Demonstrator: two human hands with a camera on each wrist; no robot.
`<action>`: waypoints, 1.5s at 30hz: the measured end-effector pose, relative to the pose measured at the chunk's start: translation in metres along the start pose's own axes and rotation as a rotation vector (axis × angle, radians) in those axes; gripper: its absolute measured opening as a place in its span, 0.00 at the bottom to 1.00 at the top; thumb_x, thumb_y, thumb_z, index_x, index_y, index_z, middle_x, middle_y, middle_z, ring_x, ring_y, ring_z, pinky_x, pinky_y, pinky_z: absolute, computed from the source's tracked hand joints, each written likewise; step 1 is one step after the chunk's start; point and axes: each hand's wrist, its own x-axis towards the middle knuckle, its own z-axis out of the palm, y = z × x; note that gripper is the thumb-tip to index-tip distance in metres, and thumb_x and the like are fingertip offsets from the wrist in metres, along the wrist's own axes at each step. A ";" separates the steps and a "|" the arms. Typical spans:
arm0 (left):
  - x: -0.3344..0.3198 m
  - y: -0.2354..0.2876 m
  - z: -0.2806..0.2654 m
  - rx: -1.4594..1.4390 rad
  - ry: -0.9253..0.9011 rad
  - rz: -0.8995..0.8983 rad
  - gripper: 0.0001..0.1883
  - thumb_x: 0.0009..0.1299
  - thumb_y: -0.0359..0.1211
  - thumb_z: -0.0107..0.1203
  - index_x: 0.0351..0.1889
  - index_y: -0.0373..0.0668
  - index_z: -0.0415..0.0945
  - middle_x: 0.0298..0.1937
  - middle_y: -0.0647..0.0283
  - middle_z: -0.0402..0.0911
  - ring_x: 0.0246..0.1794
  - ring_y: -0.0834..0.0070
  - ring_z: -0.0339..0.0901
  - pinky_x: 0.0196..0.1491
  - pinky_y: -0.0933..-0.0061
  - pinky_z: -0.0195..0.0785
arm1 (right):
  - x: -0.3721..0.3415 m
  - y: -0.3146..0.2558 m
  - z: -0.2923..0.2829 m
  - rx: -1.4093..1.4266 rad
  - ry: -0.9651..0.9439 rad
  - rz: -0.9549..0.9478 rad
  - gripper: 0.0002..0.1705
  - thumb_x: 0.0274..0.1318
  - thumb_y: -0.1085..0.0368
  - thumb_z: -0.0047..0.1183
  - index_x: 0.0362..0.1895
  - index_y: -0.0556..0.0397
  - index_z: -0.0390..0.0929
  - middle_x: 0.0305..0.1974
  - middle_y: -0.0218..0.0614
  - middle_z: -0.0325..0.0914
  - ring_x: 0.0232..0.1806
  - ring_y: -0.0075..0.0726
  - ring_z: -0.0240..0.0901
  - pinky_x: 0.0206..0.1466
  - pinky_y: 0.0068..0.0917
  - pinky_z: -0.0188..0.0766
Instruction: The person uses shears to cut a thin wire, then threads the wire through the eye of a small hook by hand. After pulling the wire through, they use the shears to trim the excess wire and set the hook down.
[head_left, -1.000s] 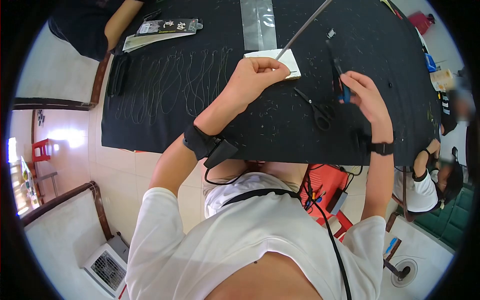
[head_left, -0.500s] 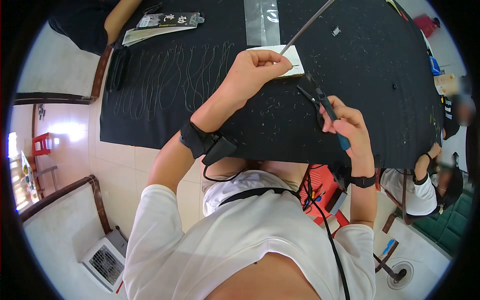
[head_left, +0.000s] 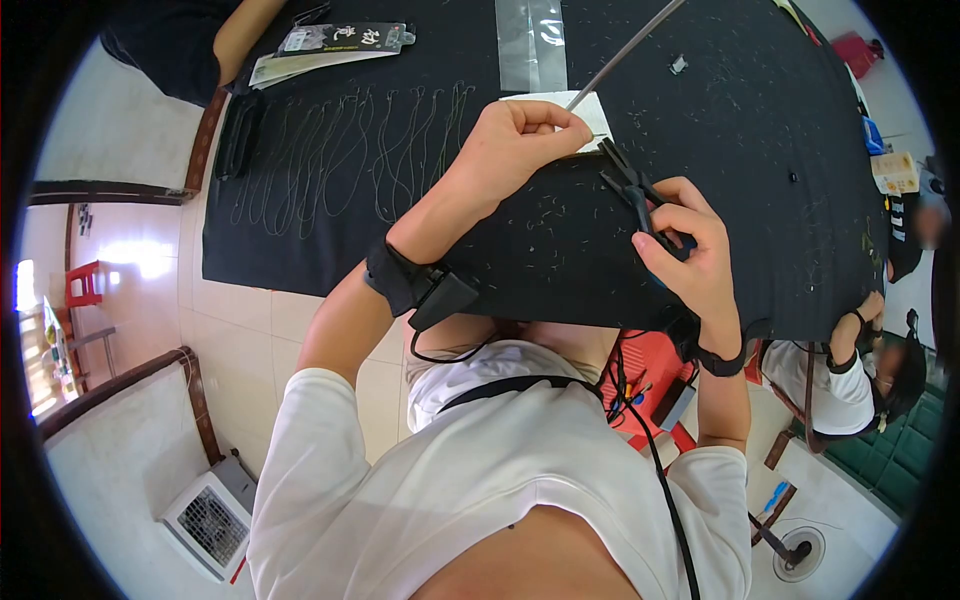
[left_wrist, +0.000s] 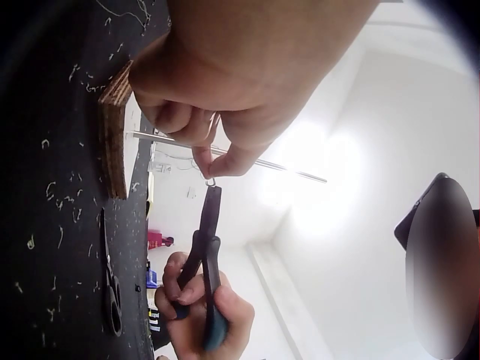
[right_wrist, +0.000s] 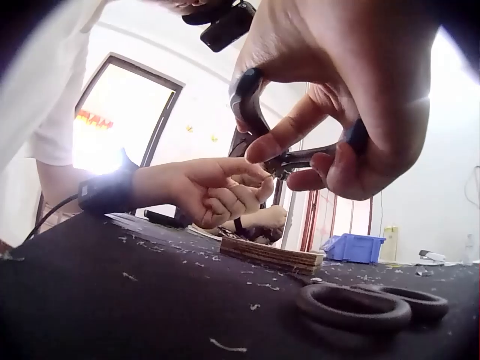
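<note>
Thumb and forefinger of my left hand [head_left: 520,150] pinch a small bent wire piece [left_wrist: 211,182], its end showing just past the fingertips. Pliers [left_wrist: 211,217] are gripped in my right hand [head_left: 698,250], fingers and thumb round their spread dark handles. The pliers' nose reaches right up to the wire piece. Behind the left hand, a thin metal rod [head_left: 630,48] rises from a white-topped wooden block [left_wrist: 115,142]. Black scissors [right_wrist: 352,306] lie on the dark cloth below the right hand, partly hidden by it in the head view.
Looped thin lines [head_left: 310,165] lie in a row on the black-covered table [head_left: 540,270] at left. Farther back are a printed packet [head_left: 345,38] and a clear plastic bag [head_left: 530,45]. Small clippings are scattered about. Other people sit at the left and right.
My right hand has swung leftward and turned the pliers, bringing their nose from over the right of the table to the left fingertips. The left hand stays nearly still, still pinching.
</note>
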 end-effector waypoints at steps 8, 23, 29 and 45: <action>0.000 -0.001 -0.001 0.010 -0.008 0.011 0.10 0.61 0.35 0.57 0.37 0.39 0.79 0.26 0.73 0.75 0.22 0.93 0.63 0.23 0.90 0.49 | 0.000 0.001 0.001 -0.078 0.006 -0.050 0.10 0.37 0.68 0.61 0.21 0.57 0.72 0.26 0.29 0.63 0.22 0.19 0.56 0.22 0.17 0.50; 0.004 -0.005 -0.002 0.017 0.016 0.024 0.10 0.62 0.34 0.57 0.36 0.37 0.79 0.29 0.69 0.77 0.29 0.87 0.70 0.32 0.89 0.59 | 0.000 0.000 0.001 0.009 -0.014 0.030 0.11 0.43 0.70 0.55 0.20 0.57 0.65 0.24 0.29 0.62 0.20 0.19 0.52 0.23 0.18 0.48; 0.003 0.000 -0.005 0.017 0.065 0.001 0.11 0.61 0.34 0.57 0.36 0.37 0.79 0.30 0.70 0.77 0.29 0.87 0.69 0.32 0.88 0.58 | -0.004 0.001 -0.001 0.017 0.039 0.020 0.11 0.42 0.70 0.56 0.19 0.57 0.66 0.24 0.29 0.62 0.21 0.18 0.52 0.23 0.18 0.47; 0.002 0.000 -0.004 -0.037 0.039 0.039 0.12 0.61 0.36 0.58 0.36 0.38 0.79 0.27 0.74 0.75 0.23 0.92 0.62 0.23 0.89 0.48 | 0.001 -0.008 0.026 -0.284 0.175 -0.118 0.09 0.31 0.68 0.60 0.17 0.55 0.71 0.26 0.35 0.64 0.29 0.37 0.63 0.31 0.28 0.59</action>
